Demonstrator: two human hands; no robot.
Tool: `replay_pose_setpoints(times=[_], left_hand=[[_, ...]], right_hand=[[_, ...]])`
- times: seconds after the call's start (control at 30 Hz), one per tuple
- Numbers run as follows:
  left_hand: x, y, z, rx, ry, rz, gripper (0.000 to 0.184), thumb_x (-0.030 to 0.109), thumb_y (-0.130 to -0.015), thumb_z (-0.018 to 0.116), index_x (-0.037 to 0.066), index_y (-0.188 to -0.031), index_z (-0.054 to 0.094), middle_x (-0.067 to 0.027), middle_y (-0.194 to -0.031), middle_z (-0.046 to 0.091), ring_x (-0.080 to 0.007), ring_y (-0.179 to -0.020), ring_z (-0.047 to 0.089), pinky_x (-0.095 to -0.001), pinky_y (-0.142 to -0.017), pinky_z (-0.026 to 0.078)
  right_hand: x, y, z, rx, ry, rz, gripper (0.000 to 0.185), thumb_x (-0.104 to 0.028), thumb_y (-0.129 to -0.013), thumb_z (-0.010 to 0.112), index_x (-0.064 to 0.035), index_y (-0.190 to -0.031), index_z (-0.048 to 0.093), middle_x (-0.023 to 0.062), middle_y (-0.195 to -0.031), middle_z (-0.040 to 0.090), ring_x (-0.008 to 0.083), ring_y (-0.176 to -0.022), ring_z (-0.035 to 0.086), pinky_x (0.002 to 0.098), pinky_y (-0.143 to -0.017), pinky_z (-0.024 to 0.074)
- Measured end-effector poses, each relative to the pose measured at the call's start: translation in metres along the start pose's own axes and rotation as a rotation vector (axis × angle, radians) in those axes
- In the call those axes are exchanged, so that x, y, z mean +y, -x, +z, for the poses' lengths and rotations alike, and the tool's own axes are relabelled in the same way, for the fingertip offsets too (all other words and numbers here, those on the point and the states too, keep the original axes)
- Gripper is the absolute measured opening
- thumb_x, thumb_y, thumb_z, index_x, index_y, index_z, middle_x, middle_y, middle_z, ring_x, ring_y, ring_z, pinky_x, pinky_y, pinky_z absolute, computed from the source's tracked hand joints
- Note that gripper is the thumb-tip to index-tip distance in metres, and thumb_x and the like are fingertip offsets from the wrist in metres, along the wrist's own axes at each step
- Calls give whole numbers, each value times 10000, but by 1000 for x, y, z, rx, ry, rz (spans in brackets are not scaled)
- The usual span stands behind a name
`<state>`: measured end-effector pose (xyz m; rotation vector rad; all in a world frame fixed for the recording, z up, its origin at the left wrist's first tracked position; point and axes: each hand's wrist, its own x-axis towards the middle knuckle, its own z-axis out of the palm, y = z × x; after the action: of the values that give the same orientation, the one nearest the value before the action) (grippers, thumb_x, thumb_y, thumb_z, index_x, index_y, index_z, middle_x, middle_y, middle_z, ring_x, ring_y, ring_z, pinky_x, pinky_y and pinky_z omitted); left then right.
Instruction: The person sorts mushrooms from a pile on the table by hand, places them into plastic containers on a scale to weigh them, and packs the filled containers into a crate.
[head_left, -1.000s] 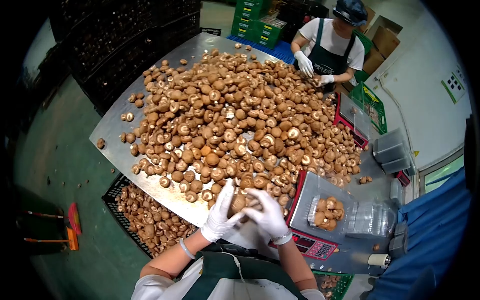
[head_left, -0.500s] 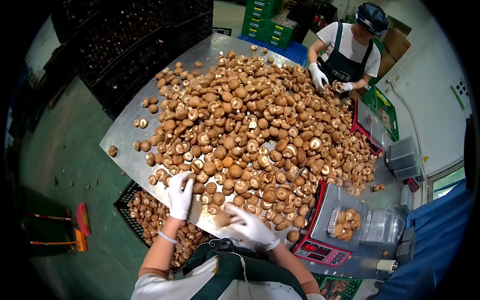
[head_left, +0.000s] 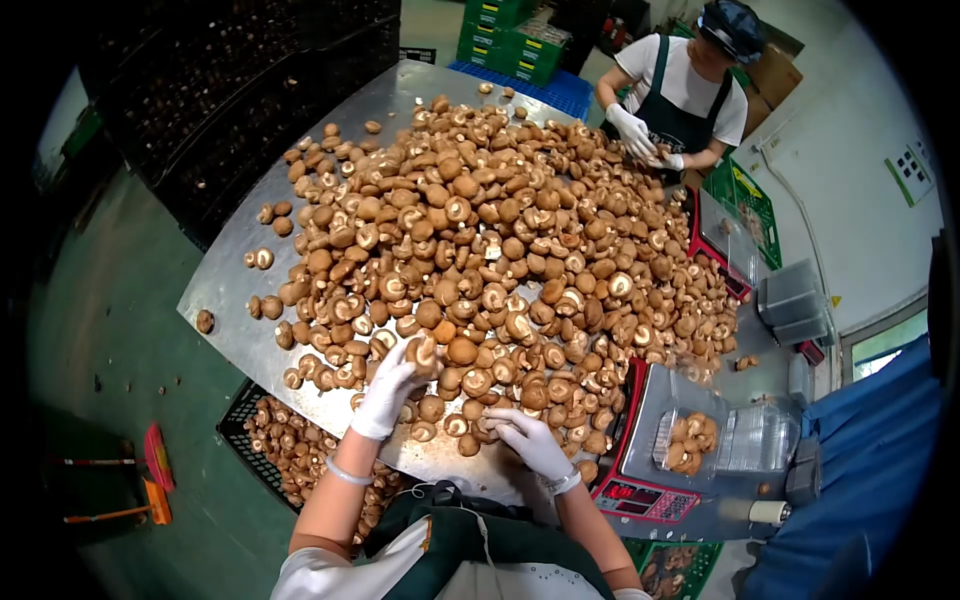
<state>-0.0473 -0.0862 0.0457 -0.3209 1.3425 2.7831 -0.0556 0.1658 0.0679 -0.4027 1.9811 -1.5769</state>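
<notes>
Right hand [head_left: 530, 442]: near mushroom [head_left: 486, 430] was touched by fingertips, grip could not be told | left hand [head_left: 388, 392]: raised mushroom [head_left: 422, 354] was grasped | mushroom heap [head_left: 500, 220]: was spread over worktop [head_left: 232, 282], just beyond both hands

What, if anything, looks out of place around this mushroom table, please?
A stray mushroom sits at the metal table's left corner, apart from the pile, and small bits litter the green floor, perhaps dropped.
</notes>
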Motion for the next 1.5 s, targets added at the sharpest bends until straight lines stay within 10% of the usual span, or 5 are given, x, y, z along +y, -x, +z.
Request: replay_pose_setpoints(times=[0.47, 0.9, 1.03, 1.17, 1.5], left_hand=[[-35, 12, 40, -312, 29, -263, 562, 405, -927, 504, 87, -1375, 384, -44, -1324, 452, -129, -1096, 487, -299, -843, 472], [-88, 39, 124, -623, 70, -465, 495, 341, -963, 459, 50, -1362, 419, -31, -1312, 491, -124, -1130, 497, -257, -865, 457], [-70, 39, 177, -734, -238, -178, 714, 474, -843, 577, 3, -1353, 407, -130, -1361, 451, -225, -1304, 352, -350, -1101, 212], [-94, 15, 227, -525, -346, -212, 526, 167, -798, 685, 48, -1258, 460, -90, -1184, 558, -180, -1085, 535, -338, -913, 453], [-214, 3, 387, -893, -1457, 877, 556, 352, -718, 694, 159, -1221, 561, -37, -1200, 566, -279, -1217, 439, -511, -1057, 241]], right_hand=[[-5, 10, 5, 207, -308, -57, 359, -71, -920, 445, -3, -1272, 475, 77, -983, 626, 110, -821, 585, 229, -731, 479], [8, 82, -51, 440, -192, -111, 132, -88, -933, 490, -34, -831, 555, -19, -675, 527, 40, -577, 455, 198, -520, 360], [48, 129, -76, 418, -210, 33, 182, -136, -926, 480, -16, -855, 597, 25, -831, 556, 97, -748, 515, 253, -639, 443], [56, 189, -96, 352, -235, -48, 78, -91, -887, 591, -18, -893, 563, -1, -782, 579, 50, -698, 523, 215, -627, 438], [94, 305, -153, 410, -165, 107, 131, -118, -894, 557, -16, -959, 609, 38, -839, 613, 94, -772, 551, 246, -723, 452]])
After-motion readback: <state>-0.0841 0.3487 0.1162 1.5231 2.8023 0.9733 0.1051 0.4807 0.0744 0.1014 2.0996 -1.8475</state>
